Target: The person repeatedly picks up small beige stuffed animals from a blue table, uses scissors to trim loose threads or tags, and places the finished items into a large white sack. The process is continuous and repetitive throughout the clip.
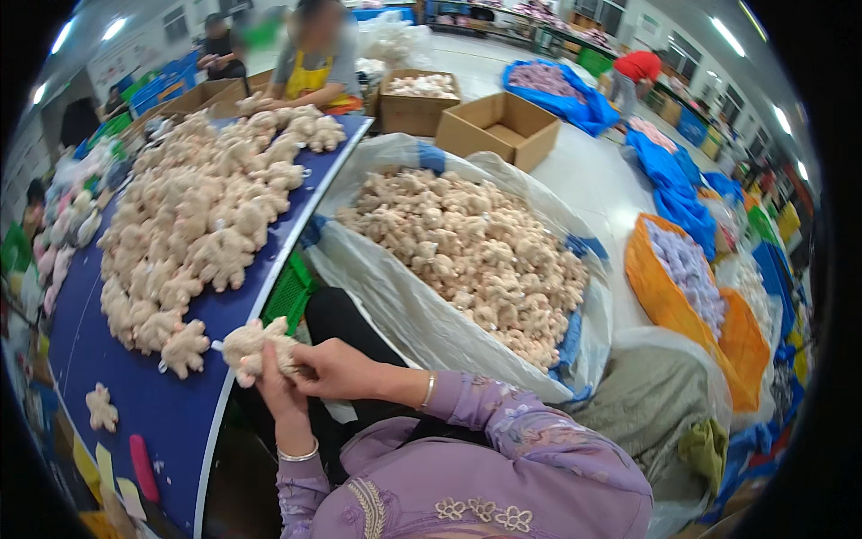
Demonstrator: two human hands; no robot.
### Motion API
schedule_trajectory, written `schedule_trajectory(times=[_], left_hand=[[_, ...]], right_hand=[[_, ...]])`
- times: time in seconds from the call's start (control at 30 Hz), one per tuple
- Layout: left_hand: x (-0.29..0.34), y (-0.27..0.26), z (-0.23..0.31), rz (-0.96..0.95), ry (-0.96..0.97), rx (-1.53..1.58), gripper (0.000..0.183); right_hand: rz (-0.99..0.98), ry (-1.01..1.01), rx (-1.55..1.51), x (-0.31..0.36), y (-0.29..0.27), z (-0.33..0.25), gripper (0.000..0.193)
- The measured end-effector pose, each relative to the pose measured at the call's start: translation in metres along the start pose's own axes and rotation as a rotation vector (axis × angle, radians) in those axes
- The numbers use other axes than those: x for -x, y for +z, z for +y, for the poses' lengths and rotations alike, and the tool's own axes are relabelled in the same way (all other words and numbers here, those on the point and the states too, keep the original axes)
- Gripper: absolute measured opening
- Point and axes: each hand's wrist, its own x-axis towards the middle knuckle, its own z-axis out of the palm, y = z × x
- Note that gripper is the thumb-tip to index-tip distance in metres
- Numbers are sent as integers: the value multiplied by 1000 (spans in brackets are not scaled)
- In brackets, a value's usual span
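Observation:
A small fluffy beige plush toy (247,343) with a white tag is held up at the table's right edge. My left hand (284,400) grips it from below, fingers closed round its near side. Pressed against the same toy, my right hand (341,368) has its fingers pinched at the right end; what the fingertips do there is hidden. A big heap of similar plush toys (193,207) covers much of the blue tabletop (81,337). One single plush toy (101,408) lies apart near the table's front.
Right of the table, a large white sack (377,260) is full of beige plush toys. A pink elongated object (143,468) and paper slips (131,499) lie on the table's near end. Cardboard boxes (498,130) stand beyond. A person in a yellow apron (310,81) works at the table's far end.

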Motion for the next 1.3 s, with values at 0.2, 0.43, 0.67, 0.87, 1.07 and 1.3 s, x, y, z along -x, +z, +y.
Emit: schedule_trajectory(times=[0.2,0.43,0.67,0.87,1.07,1.3], left_hand=[[3,2,14,33,-59,-10,52],[13,-5,2,-57,-125,24,57],[23,7,4,-63,-136,155,50],[27,28,12,-65,-204,141,51],[26,16,6,-85,-249,120,47],[18,11,6,2,-130,-40,44]], right_hand=[[78,136,-83,-1,-6,6,26],[115,133,-135,-6,-5,20,27],[76,87,-140,-2,-9,13,26],[116,7,-27,0,-13,3,25],[71,61,-51,2,-11,13,18],[-16,158,-123,3,-15,6,19]])
